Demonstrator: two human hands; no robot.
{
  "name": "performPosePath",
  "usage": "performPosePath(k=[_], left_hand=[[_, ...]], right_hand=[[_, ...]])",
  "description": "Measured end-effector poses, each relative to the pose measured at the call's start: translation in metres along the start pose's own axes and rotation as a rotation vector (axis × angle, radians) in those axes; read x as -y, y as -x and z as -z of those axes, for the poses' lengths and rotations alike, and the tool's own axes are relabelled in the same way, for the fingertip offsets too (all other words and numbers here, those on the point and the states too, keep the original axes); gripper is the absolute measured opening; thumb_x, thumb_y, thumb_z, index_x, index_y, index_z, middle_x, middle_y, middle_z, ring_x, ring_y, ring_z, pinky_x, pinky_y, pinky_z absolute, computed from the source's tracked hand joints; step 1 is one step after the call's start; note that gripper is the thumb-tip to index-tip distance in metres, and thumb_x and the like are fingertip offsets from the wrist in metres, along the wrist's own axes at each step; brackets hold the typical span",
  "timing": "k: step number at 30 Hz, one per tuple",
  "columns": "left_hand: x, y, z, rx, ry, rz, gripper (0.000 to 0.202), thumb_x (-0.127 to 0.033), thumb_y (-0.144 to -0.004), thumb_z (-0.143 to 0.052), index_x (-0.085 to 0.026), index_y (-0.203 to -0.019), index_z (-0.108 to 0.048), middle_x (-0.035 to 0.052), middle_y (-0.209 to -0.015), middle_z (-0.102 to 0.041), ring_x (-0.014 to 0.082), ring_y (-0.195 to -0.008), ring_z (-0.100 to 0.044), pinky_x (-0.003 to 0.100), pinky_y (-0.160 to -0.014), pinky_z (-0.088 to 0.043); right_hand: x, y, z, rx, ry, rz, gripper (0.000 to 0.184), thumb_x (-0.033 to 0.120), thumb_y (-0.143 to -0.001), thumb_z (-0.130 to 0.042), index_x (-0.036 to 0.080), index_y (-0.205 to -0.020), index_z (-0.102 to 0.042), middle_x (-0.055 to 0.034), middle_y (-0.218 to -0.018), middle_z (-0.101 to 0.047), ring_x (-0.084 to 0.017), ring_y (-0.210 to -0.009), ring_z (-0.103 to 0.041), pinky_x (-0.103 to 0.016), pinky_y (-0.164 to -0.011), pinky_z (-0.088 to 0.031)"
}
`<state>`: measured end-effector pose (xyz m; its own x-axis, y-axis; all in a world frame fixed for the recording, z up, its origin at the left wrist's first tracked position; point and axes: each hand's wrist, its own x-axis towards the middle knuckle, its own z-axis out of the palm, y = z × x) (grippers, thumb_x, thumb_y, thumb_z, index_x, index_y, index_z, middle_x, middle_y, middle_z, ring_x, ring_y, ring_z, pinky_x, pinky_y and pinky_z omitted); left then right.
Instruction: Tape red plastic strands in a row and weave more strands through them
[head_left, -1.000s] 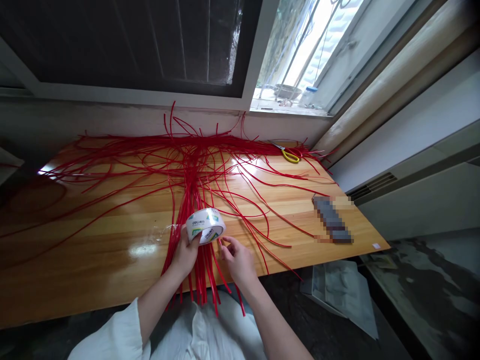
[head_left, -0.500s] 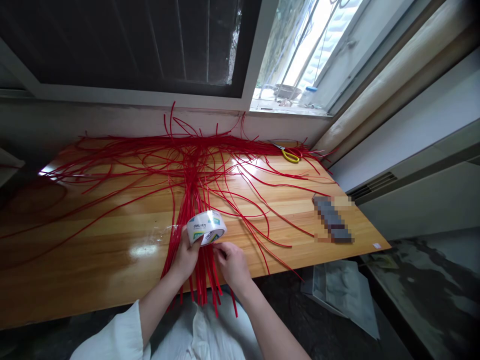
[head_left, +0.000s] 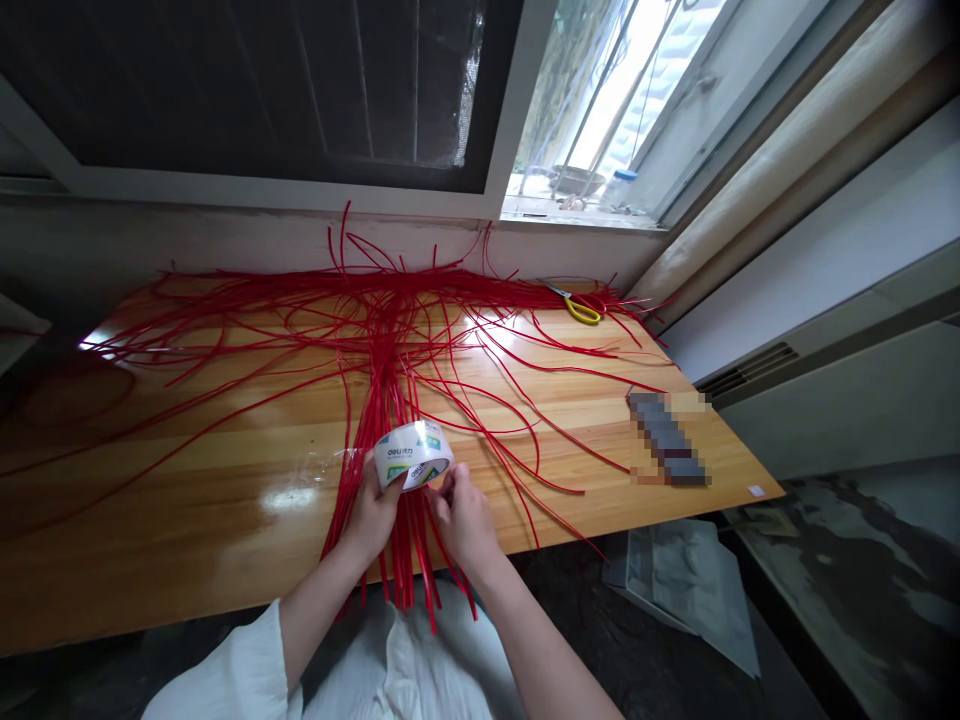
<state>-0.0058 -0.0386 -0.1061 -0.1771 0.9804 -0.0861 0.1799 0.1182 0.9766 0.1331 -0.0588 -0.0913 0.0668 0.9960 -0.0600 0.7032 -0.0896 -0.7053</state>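
Note:
A roll of clear tape with a printed core is gripped by my left hand, thumb on its lower rim. The roll is above a thick bundle of red strands that runs toward me and hangs over the table's front edge. My right hand is closed just right of the roll, at the bundle's right side. Its fingertips are pinched, but what lies between them is too small to make out. A crumpled strip of clear tape shows left of the bundle.
Many more red strands spread along the back of the wooden table. Yellow-handled scissors lie at the back right. A blurred-out dark object rests at the right. Below the table's edge stands a pale box.
My right hand has shifted slightly up, its fingers now closer to the roll's right rim. My left hand and the tape have stayed in place.

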Motion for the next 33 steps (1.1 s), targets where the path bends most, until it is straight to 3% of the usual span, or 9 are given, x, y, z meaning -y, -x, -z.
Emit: performPosePath(k=[7, 14, 21, 33], left_hand=[[0.002, 0.0, 0.001, 0.025, -0.055, -0.01, 0.043, -0.041, -0.077, -0.052, -0.021, -0.114, -0.043, 0.0078, -0.11, -0.058, 0.0227, -0.105, -0.055, 0.035, -0.087, -0.043], [0.001, -0.001, 0.002, 0.041, -0.09, 0.031, 0.043, -0.043, -0.078, -0.05, -0.021, -0.114, -0.043, 0.0082, -0.11, -0.058, 0.0231, -0.103, -0.056, 0.036, -0.086, -0.042], [-0.002, 0.0, 0.001, 0.004, -0.034, 0.008, 0.038, -0.044, -0.076, -0.051, -0.021, -0.105, -0.047, 0.0067, -0.107, -0.058, 0.0226, -0.103, -0.055, 0.036, -0.088, -0.042], [0.007, -0.001, 0.001, 0.03, -0.049, -0.012, 0.04, -0.043, -0.077, -0.053, -0.021, -0.109, -0.044, 0.0066, -0.107, -0.058, 0.0229, -0.102, -0.056, 0.036, -0.087, -0.042]], right_hand=[[0.008, -0.003, 0.003, 0.036, 0.069, -0.092, 0.01, 0.023, -0.077, -0.051, 0.019, -0.084, -0.044, 0.0011, -0.064, -0.056, -0.016, -0.059, -0.054, -0.025, -0.054, -0.03], [0.003, 0.009, 0.023, 0.192, -0.216, -0.146, 0.019, 0.023, -0.075, -0.054, 0.019, -0.094, -0.052, 0.0021, -0.066, -0.062, -0.014, -0.061, -0.058, -0.022, -0.054, -0.037], [-0.003, 0.002, 0.013, -0.016, -0.243, -0.118, 0.015, 0.024, -0.077, -0.054, 0.018, -0.078, -0.068, -0.0046, -0.076, -0.069, -0.016, -0.07, -0.062, -0.024, -0.063, -0.044], [0.013, 0.0, 0.013, 0.002, -0.122, -0.049, 0.017, 0.015, -0.075, -0.055, 0.02, -0.076, -0.071, -0.0029, -0.077, -0.07, -0.016, -0.072, -0.063, -0.023, -0.066, -0.043]])
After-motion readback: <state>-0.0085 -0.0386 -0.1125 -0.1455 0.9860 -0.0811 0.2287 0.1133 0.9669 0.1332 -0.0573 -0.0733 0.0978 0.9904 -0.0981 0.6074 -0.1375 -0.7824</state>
